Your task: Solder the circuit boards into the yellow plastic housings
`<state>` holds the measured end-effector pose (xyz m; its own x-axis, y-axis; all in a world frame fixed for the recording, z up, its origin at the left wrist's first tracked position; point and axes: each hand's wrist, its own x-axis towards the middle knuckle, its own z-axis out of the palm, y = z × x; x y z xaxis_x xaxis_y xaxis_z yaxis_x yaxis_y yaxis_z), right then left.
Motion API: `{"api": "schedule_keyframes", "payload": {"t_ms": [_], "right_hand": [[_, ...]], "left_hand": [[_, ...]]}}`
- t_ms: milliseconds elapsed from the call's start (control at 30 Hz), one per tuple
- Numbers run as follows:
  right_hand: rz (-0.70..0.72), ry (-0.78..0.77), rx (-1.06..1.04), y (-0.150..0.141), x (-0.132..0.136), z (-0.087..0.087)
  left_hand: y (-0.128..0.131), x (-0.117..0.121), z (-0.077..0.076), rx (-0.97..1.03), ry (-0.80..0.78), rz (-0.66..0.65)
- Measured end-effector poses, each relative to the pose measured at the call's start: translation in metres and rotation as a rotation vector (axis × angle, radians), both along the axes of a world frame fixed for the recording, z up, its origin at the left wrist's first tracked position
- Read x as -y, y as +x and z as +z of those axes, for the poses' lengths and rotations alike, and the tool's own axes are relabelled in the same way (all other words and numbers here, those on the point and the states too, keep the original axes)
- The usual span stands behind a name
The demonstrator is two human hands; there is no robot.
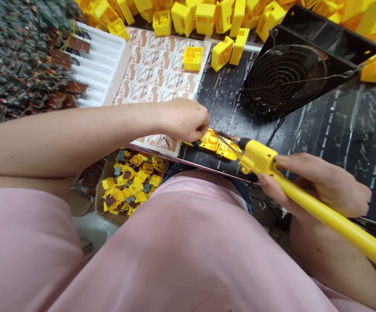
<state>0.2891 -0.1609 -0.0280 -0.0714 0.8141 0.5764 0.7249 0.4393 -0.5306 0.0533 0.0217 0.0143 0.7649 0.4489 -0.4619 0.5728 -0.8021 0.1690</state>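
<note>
My right hand [321,186] is wrapped around a yellow soldering iron [259,158], whose dark barrel points left. The iron's tip reaches over an opened yellow plastic case [228,149] lying on the table, made of two shallow halves side by side. At the left half of the case, my left hand [188,119] is closed in a pinch. Its fingertips hide whatever is between them. A short dark wire shows just below those fingers. I cannot tell whether the tip touches the case.
A black fan [285,82] with a wire guard stands at the back right. Yellow cases [204,19] pile up along the back. Left are a white foam tray [100,65] and a heap of wired parts [19,65]. A box of yellow pieces [136,180] sits below the table edge.
</note>
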Motion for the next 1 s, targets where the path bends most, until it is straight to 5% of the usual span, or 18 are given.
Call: {"api": "schedule_keyframes", "payload": {"t_ms": [100, 233, 367, 733, 1000], "right_hand": [[-0.062, 0.174, 0.043, -0.001, 0.001, -0.006], [-0.102, 0.134, 0.037, -0.006, 0.005, -0.006], [-0.150, 0.102, 0.013, -0.007, 0.007, -0.006], [-0.179, 0.153, -0.098, -0.007, 0.009, -0.017], [-0.177, 0.173, -0.089, -0.002, 0.012, -0.028]], "left_hand": [[-0.012, -0.001, 0.005, 0.117, 0.010, -0.034], [-0.038, -0.001, 0.015, 0.330, -0.004, 0.027], [-0.051, 0.004, 0.014, 0.334, 0.018, 0.020], [-0.029, -0.006, -0.008, 0.334, 0.056, -0.124], [-0.019, -0.003, -0.006, 0.181, 0.071, 0.066]]}}
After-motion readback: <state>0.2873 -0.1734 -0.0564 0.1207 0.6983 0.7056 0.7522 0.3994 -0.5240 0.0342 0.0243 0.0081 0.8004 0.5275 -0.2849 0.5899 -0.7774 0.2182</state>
